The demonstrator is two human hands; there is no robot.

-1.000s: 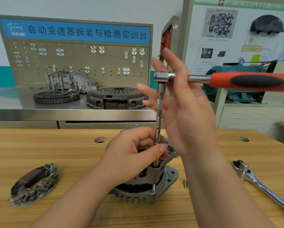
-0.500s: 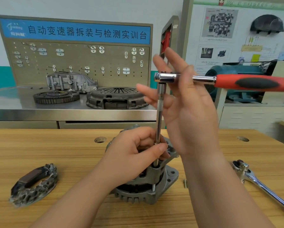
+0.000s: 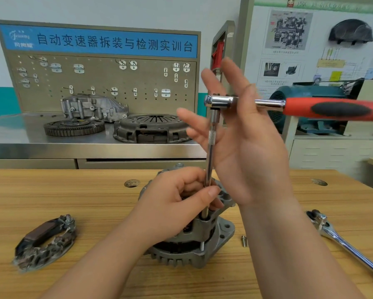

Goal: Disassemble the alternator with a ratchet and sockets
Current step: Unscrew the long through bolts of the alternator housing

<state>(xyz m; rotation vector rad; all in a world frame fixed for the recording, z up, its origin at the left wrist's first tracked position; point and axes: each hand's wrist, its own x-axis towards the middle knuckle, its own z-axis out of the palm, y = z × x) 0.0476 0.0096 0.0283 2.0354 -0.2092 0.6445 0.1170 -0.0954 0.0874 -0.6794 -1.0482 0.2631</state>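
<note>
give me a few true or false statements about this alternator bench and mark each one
The left hand pinches the extension bar above the alternator. True.
The right hand is wrapped round the ratchet's red grip. False: its fingers are straight, by the ratchet head.
A chrome ratchet lies on the table, right of the alternator. True.
The rectifier sits on the alternator. False: it lies on the table, apart, to its left.
</note>
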